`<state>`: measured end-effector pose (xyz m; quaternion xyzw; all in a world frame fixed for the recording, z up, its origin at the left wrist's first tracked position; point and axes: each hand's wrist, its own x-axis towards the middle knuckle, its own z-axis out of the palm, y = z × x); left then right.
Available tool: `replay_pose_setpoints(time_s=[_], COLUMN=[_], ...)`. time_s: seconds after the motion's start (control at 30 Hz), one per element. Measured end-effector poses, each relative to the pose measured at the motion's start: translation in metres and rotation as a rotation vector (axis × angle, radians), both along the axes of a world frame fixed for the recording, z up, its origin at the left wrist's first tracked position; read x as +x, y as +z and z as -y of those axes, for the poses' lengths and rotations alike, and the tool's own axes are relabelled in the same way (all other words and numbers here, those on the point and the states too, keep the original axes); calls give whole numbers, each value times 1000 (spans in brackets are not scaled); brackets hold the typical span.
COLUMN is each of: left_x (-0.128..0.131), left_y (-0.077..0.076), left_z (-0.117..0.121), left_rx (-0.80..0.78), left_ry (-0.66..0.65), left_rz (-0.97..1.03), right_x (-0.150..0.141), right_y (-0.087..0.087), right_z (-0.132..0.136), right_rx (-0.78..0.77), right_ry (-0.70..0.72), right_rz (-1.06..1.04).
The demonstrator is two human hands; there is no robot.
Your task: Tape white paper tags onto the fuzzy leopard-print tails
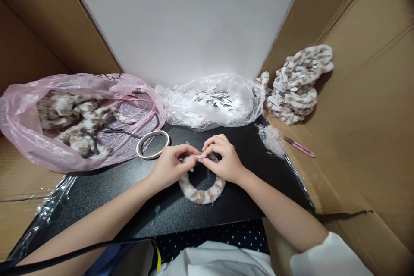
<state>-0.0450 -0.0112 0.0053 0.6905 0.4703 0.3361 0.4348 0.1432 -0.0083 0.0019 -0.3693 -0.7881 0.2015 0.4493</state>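
Note:
A fluffy white ring with brown patches point(203, 196), like a plush headband, rests on the black tabletop in front of me. My left hand point(173, 163) is closed in a pinch at the ring's far side. Opposite it, my right hand point(225, 160) pinches the same spot with thumb and fingers, the fingertips almost meeting. A small white piece point(201, 156) shows between the two hands; whether it is tape or part of the ring's ends, I cannot tell. My fingers hide much of the ring's far part.
A roll of tape point(139, 148) lies left of my hands. Behind it a pink bag point(19, 108) holds furry pieces and dark cords. A clear bag point(181, 110) with white scraps sits at the back. Furry rings point(294, 95), fluff point(273, 140) and pink thread snips point(304, 149) are at right.

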Motion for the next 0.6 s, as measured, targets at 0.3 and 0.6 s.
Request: replay_pose_setpoints(time_s=[0.3, 0.6], left_x=[4, 1], left_y=[-8, -6], left_z=[-7, -13], left_rx=[-359, -684], left_ry=[49, 51], left_rz=[344, 455], right_x=[2, 4], right_y=[-16, -15], right_z=[-3, -2], right_rx=[207, 174], right_ry=[46, 65], right_rz=[206, 270])
